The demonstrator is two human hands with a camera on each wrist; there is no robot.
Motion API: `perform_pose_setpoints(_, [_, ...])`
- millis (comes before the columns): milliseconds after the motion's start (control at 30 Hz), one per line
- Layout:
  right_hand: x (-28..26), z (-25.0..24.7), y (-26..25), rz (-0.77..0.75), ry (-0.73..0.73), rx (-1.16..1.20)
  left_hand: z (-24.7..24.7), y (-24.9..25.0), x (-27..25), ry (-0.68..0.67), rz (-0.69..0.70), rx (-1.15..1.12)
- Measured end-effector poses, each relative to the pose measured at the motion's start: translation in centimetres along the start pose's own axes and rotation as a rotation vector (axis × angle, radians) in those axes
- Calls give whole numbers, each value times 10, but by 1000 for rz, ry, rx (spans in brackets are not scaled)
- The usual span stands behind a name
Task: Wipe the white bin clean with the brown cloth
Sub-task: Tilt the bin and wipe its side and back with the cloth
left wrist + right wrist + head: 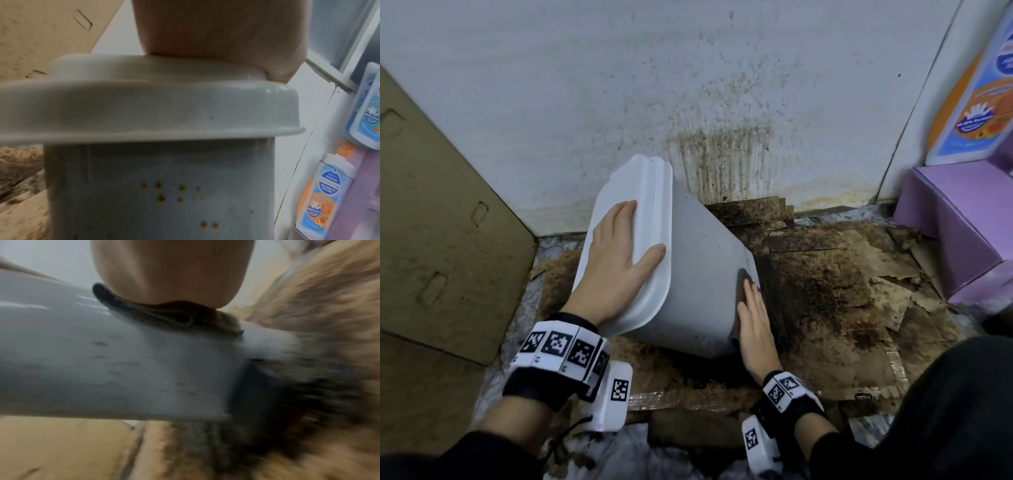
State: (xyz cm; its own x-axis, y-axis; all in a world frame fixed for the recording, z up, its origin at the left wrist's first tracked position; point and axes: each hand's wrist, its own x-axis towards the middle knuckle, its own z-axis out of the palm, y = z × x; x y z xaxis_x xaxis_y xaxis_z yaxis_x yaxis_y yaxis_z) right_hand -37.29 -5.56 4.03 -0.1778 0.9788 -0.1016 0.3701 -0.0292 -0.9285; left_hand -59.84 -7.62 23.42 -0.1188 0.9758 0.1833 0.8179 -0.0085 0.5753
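White bin, tilted on stained cardboard: left hand flat on lid; purple box far right. Left wrist: brown specks below palm. Right wrist: right hand presses brown cloth flat against bin wall.

No wording is legible in any view. The blue and orange printed panels on the purple box at the right edge of the head view carry round badges whose lettering is too blurred to read; the same print in the left wrist view is equally unreadable. The black-and-white square code markers on the wrist bands carry no letters or digits.
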Motion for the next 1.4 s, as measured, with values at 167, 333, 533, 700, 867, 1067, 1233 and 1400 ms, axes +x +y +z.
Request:
perform_pose_setpoints(167, [2,0,6,135,59,81,1,4,0,0,5,-2])
perform_pose_setpoints(333, [6,2,7,194,86,101,1,4,1,-8,-5,4])
perform_pose_setpoints(533, [4,13,-31,127,107,48,2,9,2,-11,-6,26])
perform_pose_setpoints(700, [-16,21,-112,-144,15,138,5,8,4,6,15,50])
perform_pose_setpoints(867, [-29,22,-150,-323,-121,151,3,5,2,1,-5,36])
perform_pose_setpoints(1067, [-15,16,-88,-382,21,29,1,6,0,1,-16,7])
perform_pose_setpoints(1233, [-9,8,-8,-115,84,28,0,7,0,-11,-18,0])
perform_pose_setpoints(1400, [-6,3,8,51,81,55,1,8,1,-11,-18,5])
